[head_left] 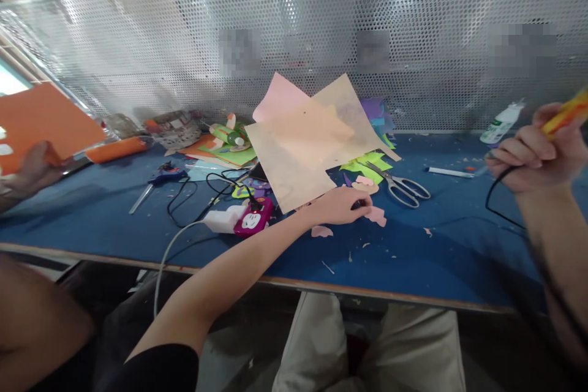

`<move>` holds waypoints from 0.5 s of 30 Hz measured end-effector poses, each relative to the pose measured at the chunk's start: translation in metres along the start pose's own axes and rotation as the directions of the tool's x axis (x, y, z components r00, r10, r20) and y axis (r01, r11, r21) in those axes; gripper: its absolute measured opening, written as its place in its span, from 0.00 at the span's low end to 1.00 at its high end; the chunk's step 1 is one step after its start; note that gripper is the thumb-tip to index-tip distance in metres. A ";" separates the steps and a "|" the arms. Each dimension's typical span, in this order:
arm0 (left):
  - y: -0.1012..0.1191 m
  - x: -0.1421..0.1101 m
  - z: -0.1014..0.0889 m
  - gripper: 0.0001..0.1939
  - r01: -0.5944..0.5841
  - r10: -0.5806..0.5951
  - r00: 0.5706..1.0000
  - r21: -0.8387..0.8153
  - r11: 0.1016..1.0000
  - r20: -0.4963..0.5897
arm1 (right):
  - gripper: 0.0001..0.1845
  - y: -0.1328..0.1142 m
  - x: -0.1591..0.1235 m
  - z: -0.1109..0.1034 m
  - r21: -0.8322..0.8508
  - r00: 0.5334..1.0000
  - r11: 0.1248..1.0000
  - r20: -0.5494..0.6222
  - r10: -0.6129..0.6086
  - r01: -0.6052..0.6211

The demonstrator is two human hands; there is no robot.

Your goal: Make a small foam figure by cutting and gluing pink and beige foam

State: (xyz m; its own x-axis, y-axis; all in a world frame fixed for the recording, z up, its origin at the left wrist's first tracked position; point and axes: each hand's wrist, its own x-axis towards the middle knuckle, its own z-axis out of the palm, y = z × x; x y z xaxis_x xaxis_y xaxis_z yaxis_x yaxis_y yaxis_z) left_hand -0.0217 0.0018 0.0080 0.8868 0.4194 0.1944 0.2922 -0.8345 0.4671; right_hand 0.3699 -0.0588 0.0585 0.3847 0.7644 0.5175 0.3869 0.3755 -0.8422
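Observation:
My left hand (342,205) reaches low over the table, its thumb and forefinger pinched at the edge of a small pink paper piece (377,216). Another pink scrap (322,231) lies just below that hand. Raised at the right, my right hand (544,147) is wrapped round a yellow-and-orange glue gun (567,115), partly cut off by the frame; a black cord (493,196) hangs from it. Scissors (404,188) lie partly open beyond my left hand. Large pink (282,98) and cream paper sheets (294,159) lean behind it.
A magenta power adapter (253,217) with plugs and cords sits left of my forearm. Farther left are a blue glue gun (168,174) and a co-worker's hand (34,168) at an orange sheet (50,125). A white bottle (503,122) stands by the perforated metal panel (312,6).

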 end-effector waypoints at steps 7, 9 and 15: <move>-0.007 -0.002 -0.012 0.14 0.297 -0.242 0.948 0.305 0.905 -0.207 | 0.09 -0.002 -0.013 0.021 0.231 0.794 0.953 0.607 0.015 -0.194; -0.009 -0.002 -0.016 0.17 0.299 -0.196 0.940 0.394 0.869 -0.280 | 0.16 0.002 -0.015 0.031 0.062 0.652 0.983 0.755 0.065 -0.171; 0.000 -0.006 -0.030 0.17 -0.117 0.127 0.992 0.433 0.894 0.005 | 0.22 0.012 -0.032 0.071 -0.219 0.413 0.975 0.886 0.213 -0.034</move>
State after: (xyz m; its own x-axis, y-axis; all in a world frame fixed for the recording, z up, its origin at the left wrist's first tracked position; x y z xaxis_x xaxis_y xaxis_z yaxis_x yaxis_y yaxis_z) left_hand -0.0379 0.0094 0.0326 0.9185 0.3083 0.2475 0.3129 -0.9495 0.0215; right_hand 0.3025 -0.0412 0.0206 -0.5011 0.8596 -0.0998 0.5477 0.2257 -0.8056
